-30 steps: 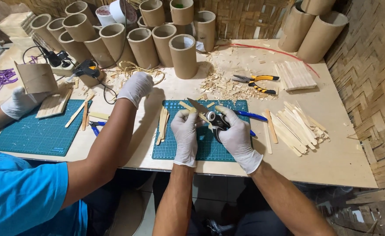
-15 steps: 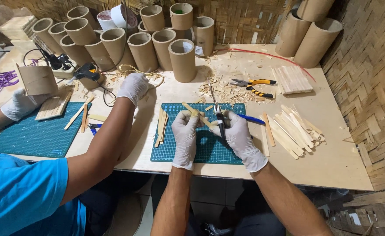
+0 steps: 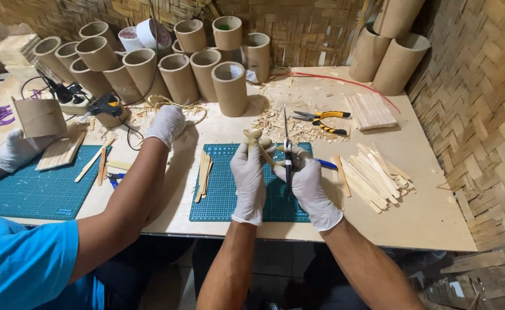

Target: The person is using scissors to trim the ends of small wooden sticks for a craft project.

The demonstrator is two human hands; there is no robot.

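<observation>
1. Lowest in the middle of the frame, the person's left hand (image 3: 249, 172) and right hand (image 3: 305, 182), both in white gloves, are raised just above the green cutting mat (image 3: 224, 195). The left hand is closed around a thin wooden stick (image 3: 259, 148), which pokes out up and to the left of its fingers. The right hand is curled tight around a pair of scissors (image 3: 287, 150), whose blades point straight up the frame.
2. The stick sits between the two hands, touching the left fingers and just beside the blades. My worry is that the blades stand very close to the left fingertips; a slip or a splitting stick could nick the glove.
3. A snipped piece could also fly off towards the co-worker's arm (image 3: 132, 195), which lies across the bench just to the left.
4. Right of the hands lies a loose pile of flat sticks (image 3: 373, 175); a swinging elbow could scatter them off the table edge (image 3: 436, 229).
5. Further up, yellow-handled pliers (image 3: 321, 119) rest among wood shavings (image 3: 275, 123).
6. At the top stand cardboard tubes (image 3: 229, 86); the nearest one could be tipped by a reach.
</observation>
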